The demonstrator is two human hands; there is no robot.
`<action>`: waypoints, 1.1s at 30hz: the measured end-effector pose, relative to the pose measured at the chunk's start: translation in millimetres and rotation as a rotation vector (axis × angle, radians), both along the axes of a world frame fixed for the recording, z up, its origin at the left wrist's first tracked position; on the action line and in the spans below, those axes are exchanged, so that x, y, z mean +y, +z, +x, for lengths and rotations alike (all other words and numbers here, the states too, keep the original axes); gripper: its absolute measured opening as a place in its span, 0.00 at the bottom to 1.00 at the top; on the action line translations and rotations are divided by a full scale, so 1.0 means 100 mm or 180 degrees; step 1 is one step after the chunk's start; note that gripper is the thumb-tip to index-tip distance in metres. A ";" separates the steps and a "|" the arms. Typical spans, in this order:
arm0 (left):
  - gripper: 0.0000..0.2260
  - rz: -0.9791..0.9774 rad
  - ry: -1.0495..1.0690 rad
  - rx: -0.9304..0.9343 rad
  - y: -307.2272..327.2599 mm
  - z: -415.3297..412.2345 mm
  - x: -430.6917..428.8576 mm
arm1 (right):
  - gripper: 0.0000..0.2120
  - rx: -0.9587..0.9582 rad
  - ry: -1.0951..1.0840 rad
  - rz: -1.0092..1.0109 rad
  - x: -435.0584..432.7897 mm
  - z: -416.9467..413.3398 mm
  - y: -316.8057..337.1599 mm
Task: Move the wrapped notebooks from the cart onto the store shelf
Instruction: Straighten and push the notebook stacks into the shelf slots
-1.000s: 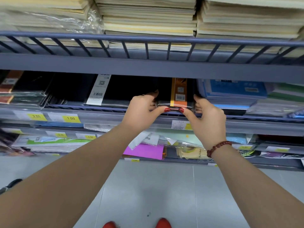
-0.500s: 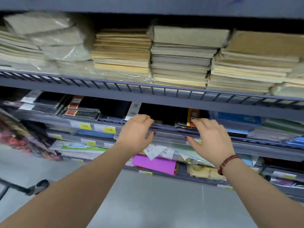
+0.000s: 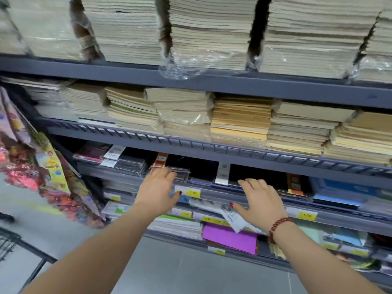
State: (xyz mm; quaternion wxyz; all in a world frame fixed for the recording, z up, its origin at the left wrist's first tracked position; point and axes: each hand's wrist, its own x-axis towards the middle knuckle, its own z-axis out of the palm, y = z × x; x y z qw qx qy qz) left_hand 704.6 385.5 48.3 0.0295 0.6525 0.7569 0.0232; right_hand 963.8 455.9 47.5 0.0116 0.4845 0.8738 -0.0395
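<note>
**Q:** Status, L hand (image 3: pixel 158 187)?
**A:** Fingers nearly straight, laid on top of a pack of wrapped notebooks (image 3: pixel 180 169). No curl round it, no pinch. Thumb tip sits just beside a yellow price tag (image 3: pixel 193 193). Ring (image 3: pixel 163 172) on one finger.

**Q:** R hand (image 3: pixel 259 201)?
**A:** Spread wide, palm down, holds nothing. Fingertips reach the front lip of the shelf (image 3: pixel 222 194). Contact w/ the lip: cannot tell. Bead bracelet (image 3: pixel 277 225) on the wrist.

**Q:** Pos. of the notebooks?
**A:** On the shelf, lying flat, front edge at the lip. Black covers, clear wrap, orange band at the pack's L end. A second pack (image 3: pixel 294 184) w/ an orange band lies on the same level, to the R of the R hand, untouched. A white label (image 3: pixel 222 174) hangs between the two hands.

**Q:** Cart?
**A:** Only a black wire corner of the cart (image 3: pixel 8 240) shows, bottom L of view, well apart from both hands. Contents: not visible.

**Q:** Surroundings?
**A:** Levels above hold pale paper stacks (image 3: pixel 239 122), some in clear wrap. On a lower level a purple sheet (image 3: pixel 231 238) lies near the R wrist. Coloured packs (image 3: pixel 31 166) hang at the L end of the unit. Grey floor (image 3: pixel 191 272) below.
</note>
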 end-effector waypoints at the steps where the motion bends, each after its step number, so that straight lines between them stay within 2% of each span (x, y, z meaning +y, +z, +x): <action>1: 0.25 0.0001 -0.0013 -0.0043 0.01 -0.15 -0.02 | 0.32 0.0018 -0.0021 -0.0019 -0.03 -0.15 0.00; 4: 0.26 -0.0031 -0.0051 -0.0299 0.00 -0.58 -0.04 | 0.32 0.0051 -0.0116 -0.0090 -0.11 -0.61 -0.02; 8: 0.34 -0.0286 -0.0238 -0.0952 -0.12 -0.98 0.01 | 0.35 0.0206 -0.0379 -0.0281 -0.16 -1.16 -0.12; 13: 0.42 -0.0354 -0.0415 -0.1441 -0.39 -1.06 0.19 | 0.45 0.0992 -0.0874 -0.0760 -0.07 -1.62 -0.30; 17: 0.40 -0.0223 -0.0054 -0.1765 -0.54 -1.05 0.39 | 0.49 0.1385 -0.1057 -0.0865 0.10 -1.79 -0.49; 20: 0.31 -0.0121 0.0181 -0.1977 -0.64 -1.03 0.51 | 0.48 0.1387 -0.0989 -0.0980 0.22 -1.90 -0.60; 22: 0.30 0.0018 0.0365 -0.2134 -0.72 -1.02 0.58 | 0.50 0.1406 -0.1007 -0.1021 0.30 -1.95 -0.67; 24: 0.31 0.0115 0.0466 -0.2212 -0.79 -1.04 0.66 | 0.47 0.1529 -0.1027 -0.0990 0.37 -1.99 -0.74; 26: 0.25 0.0132 0.0463 -0.2184 -0.83 -1.06 0.70 | 0.41 0.1754 -0.1103 -0.0935 0.43 -2.01 -0.81; 27: 0.25 0.0174 0.0445 -0.2194 -0.86 -1.07 0.72 | 0.42 0.1854 -0.1158 -0.0985 0.45 -2.01 -0.84; 31: 0.31 0.0418 0.0417 -0.2262 -0.92 -1.07 0.78 | 0.56 0.2158 -0.1326 -0.0966 0.49 -2.00 -0.94; 33: 0.31 0.0434 0.0497 -0.2256 -0.93 -1.06 0.82 | 0.54 0.2299 -0.1381 -0.0919 0.50 -2.01 -0.96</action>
